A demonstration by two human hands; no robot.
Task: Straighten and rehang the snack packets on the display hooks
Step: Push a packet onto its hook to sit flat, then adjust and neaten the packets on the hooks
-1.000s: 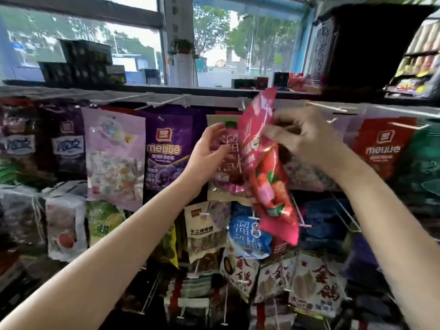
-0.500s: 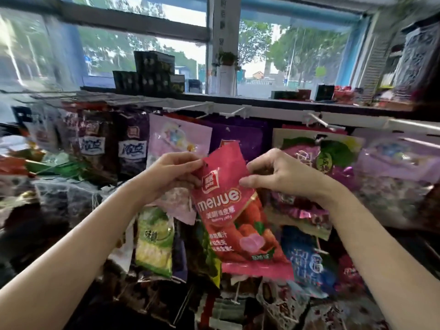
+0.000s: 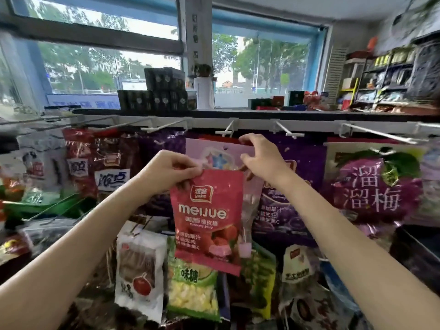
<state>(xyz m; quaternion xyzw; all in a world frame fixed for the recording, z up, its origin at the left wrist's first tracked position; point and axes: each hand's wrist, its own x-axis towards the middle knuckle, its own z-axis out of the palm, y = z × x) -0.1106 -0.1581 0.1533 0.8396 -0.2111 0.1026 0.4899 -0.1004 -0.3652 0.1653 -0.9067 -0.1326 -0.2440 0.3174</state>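
Half a second ago both hands pinched the red packet (image 3: 209,220); now only the left hand (image 3: 170,169) grips its top-left corner. The right hand (image 3: 260,160) has risen, fingers curled around the pink packet (image 3: 221,154) under the rack's white hook (image 3: 226,131).

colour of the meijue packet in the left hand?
Red meijue packet, white lettering, pinched at its top by the left hand; head view.
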